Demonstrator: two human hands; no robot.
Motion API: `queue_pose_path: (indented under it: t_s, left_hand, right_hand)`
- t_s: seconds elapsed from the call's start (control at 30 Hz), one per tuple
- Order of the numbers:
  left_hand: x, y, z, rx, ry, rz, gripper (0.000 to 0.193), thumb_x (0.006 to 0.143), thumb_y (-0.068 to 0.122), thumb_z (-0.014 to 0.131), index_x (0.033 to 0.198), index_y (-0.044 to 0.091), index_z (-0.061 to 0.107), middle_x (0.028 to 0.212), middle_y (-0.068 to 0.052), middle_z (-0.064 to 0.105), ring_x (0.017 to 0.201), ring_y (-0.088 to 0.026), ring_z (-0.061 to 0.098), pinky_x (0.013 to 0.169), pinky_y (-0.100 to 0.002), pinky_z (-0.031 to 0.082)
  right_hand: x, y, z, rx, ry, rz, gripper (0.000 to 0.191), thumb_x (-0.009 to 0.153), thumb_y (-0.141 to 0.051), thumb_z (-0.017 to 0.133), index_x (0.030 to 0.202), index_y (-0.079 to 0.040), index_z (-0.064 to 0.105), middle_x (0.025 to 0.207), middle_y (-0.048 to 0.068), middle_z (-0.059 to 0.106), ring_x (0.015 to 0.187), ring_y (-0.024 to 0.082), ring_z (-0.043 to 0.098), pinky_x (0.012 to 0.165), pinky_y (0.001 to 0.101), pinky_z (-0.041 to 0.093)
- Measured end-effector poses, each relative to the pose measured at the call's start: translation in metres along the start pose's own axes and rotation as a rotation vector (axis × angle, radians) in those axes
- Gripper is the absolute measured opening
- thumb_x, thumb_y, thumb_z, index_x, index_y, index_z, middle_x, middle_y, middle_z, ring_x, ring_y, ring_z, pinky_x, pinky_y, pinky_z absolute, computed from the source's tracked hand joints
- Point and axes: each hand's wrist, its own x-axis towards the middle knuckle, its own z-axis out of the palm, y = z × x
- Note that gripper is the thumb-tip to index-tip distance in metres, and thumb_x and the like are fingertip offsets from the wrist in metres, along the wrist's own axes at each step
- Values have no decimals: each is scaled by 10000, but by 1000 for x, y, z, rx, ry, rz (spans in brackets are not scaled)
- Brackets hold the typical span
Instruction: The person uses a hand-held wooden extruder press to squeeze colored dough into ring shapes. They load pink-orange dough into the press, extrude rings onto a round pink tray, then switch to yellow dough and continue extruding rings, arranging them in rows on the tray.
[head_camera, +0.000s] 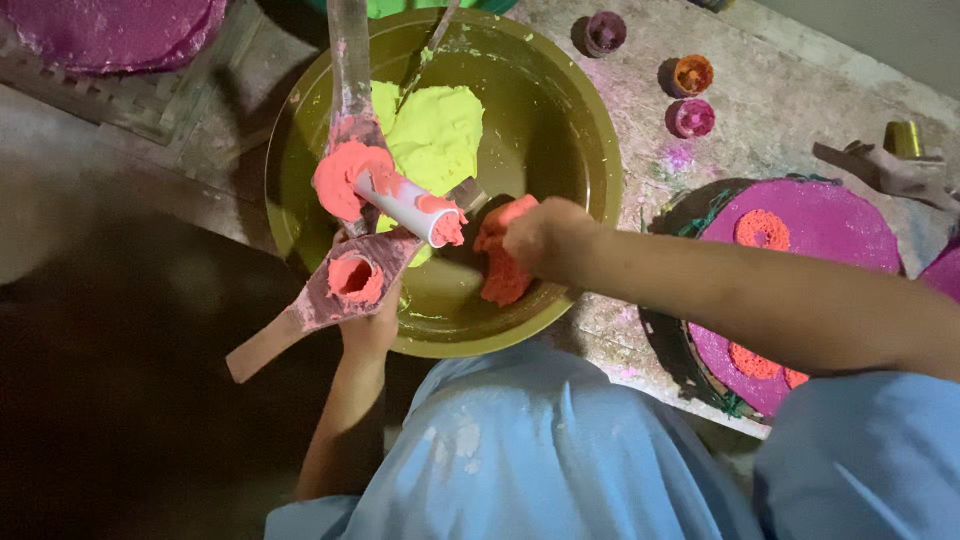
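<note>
- The right hand (540, 235) is closed on a lump of orange paste (503, 268) over the olive bowl (575, 130).
- The left hand (370, 325) grips a wooden press (330, 290) with a white tube (405, 205), both smeared with orange.
- Yellow-green paste (435, 130) lies inside the bowl, behind the press.
- A magenta disc (830, 225) lies at the right; three small colour pots (690, 75) stand near it.

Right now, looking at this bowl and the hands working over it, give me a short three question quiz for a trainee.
1. True or false: the right hand grips a lump of coral-orange paste.
2. What colour is the paste mound lying inside the big olive-green round bowl?
3. Which does the left hand hold: A) a wooden paddle mould with a paste-filled hole, B) a metal spoon?

Key: 1 true; 2 yellow-green; 3 A.
</note>
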Motion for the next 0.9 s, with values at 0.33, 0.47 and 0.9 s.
queue_pose_path:
  t_s: [0.33,0.47,0.9]
  left_hand:
    - [-3,-6,1,187,-41,61,191,987,14,643,1178,3,639,1166,-130,681,1065,-307,653,933,-397,504]
    - [0,-5,2,234,-57,75,217,989,32,663,1203,16,634,1183,-136,682,1075,-293,667,934,-371,518]
    - [70,15,37,362,-294,247,404,951,218,708,1300,48,594,1244,-144,652,1136,-311,638,978,-450,510]
  right_hand:
    - [-10,-4,51,358,183,-18,145,784,-130,642,883,-70,729,920,200,712,889,396,711,733,491,570]
    - [-17,-4,48,453,157,-166,161,827,-126,606,898,-46,727,900,195,716,904,399,699,777,486,562]
    - [-150,50,-30,1367,467,-323,393,978,-167,578,1344,-37,640,1143,137,754,1037,152,648,912,344,507]
